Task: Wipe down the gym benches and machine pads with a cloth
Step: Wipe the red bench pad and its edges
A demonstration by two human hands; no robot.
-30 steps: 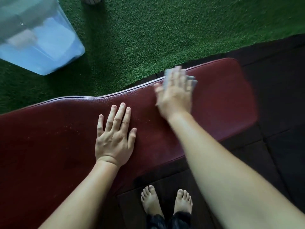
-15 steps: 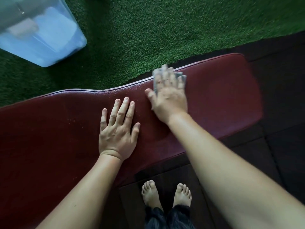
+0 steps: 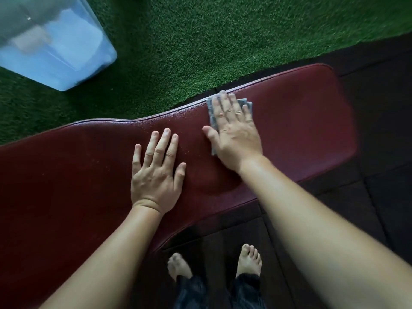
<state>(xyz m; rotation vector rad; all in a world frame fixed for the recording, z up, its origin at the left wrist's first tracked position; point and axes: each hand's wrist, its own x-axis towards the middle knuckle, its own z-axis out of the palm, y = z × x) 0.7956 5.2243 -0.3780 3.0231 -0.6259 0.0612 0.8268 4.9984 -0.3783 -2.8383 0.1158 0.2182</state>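
A dark red padded bench (image 3: 301, 121) runs across the view from lower left to upper right. My right hand (image 3: 234, 132) lies flat with straight fingers on a folded grey cloth (image 3: 210, 114), pressing it to the pad near the far edge. Most of the cloth is hidden under the palm. My left hand (image 3: 156, 172) rests flat on the bare pad just to the left, fingers spread, holding nothing. Small pale specks dot the pad around the left hand.
A translucent blue plastic bin (image 3: 55, 43) stands on green artificial turf (image 3: 223, 36) at the upper left, beyond the bench. Dark rubber floor tiles (image 3: 379, 197) lie to the right and in front. My bare feet (image 3: 248, 259) stand close under the bench's near edge.
My right hand has slid the cloth leftwards along the pad, closer to my left hand. The left hand has stayed pressed on the pad.
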